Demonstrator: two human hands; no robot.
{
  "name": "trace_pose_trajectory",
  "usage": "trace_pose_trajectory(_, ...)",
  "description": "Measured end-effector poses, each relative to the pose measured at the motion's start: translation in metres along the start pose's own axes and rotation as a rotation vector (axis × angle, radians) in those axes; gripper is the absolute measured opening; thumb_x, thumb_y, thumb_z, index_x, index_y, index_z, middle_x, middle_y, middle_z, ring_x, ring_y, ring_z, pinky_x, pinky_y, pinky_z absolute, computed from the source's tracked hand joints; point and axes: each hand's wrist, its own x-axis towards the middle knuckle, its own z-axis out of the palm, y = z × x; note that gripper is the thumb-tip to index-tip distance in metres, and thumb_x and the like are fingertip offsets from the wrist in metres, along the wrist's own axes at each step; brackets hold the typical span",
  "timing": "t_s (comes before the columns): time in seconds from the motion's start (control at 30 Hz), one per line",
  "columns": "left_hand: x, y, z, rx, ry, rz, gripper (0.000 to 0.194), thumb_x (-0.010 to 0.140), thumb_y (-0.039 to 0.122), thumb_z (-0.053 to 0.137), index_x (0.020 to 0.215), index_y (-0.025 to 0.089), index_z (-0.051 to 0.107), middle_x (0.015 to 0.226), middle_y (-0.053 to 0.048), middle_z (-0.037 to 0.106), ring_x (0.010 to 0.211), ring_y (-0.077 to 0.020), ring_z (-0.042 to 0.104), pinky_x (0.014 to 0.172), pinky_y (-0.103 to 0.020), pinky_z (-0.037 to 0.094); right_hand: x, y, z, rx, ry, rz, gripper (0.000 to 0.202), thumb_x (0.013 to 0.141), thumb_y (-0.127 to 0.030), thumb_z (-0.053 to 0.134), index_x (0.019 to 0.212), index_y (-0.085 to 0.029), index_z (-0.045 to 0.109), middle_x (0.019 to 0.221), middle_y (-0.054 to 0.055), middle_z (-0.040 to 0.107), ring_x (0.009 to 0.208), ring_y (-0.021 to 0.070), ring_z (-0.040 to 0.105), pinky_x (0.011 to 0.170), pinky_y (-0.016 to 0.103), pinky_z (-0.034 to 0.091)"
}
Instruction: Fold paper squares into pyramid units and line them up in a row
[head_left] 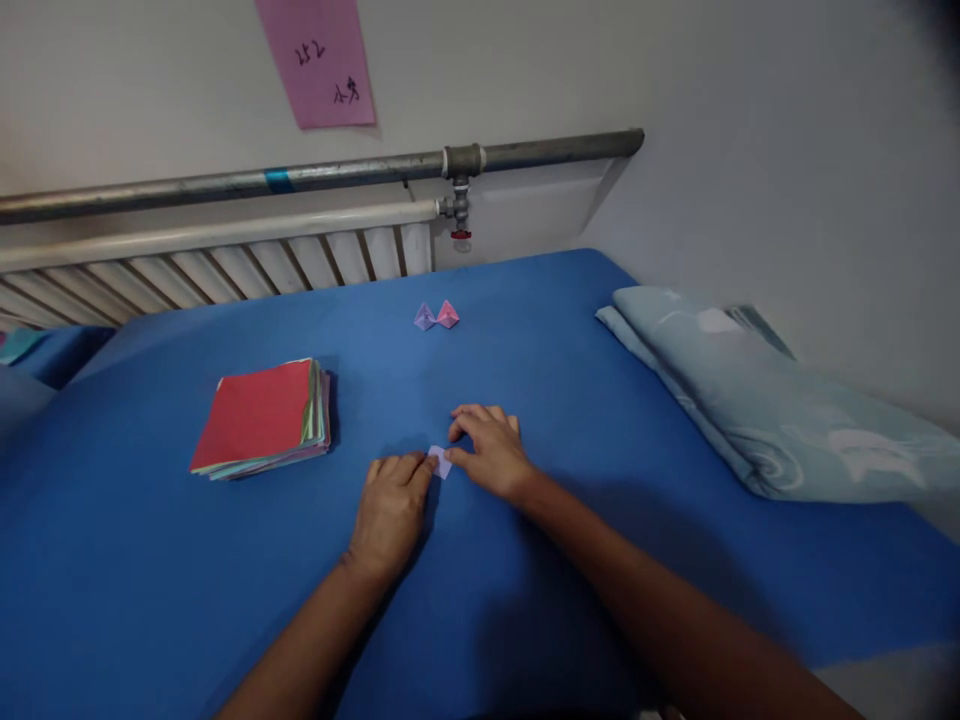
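A small, pale lilac piece of folded paper (441, 464) lies on the blue-covered surface (540, 350) between my two hands. My left hand (391, 505) is to its left, palm down, with the thumb and fingertips pressing the paper's left edge. From the right, my right hand (491, 447) reaches in with its thumb tip at the paper's upper right edge. The right index finger is bent and stands apart from that thumb. Farther back are two small folded paper shapes side by side, one purple (425, 317) and one pink (448, 315).
A stack of coloured paper (259, 415), red on top, lies to the left. On the right rests a folded pale green blanket (780, 410). A white radiator (247, 265) and a metal pipe (360, 171) run along the back wall, below a pink handwritten sheet (319, 65).
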Motion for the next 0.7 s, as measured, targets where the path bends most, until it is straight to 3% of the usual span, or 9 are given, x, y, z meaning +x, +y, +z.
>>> trace_pose_trajectory(0.33, -0.017, 0.012, 0.005, 0.078, 0.050, -0.025, 0.034, 0.092, 0.007, 0.036, 0.117, 0.005, 0.060, 0.110, -0.019, 0.067, 0.092, -0.0273, 0.059, 0.077, -0.042, 0.050, -0.002, -0.001, -0.002, 0.015, 0.004, -0.007, 0.006, 0.077, -0.026, 0.067, 0.082, -0.024, 0.063, 0.121, 0.001, 0.062, 0.112, 0.0230, 0.049, 0.089, 0.040, 0.031)
trace_pose_trajectory(0.7, -0.018, 0.012, 0.003, 0.030, 0.038, -0.090, 0.035, 0.093, 0.008, 0.036, 0.117, 0.012, 0.061, 0.110, -0.016, 0.067, 0.094, -0.0263, 0.059, 0.076, -0.042, 0.050, -0.001, 0.001, -0.004, 0.029, -0.029, -0.009, 0.006, 0.077, -0.025, 0.067, 0.082, -0.024, 0.063, 0.124, 0.001, 0.061, 0.113, 0.0228, 0.049, 0.091, 0.041, 0.031)
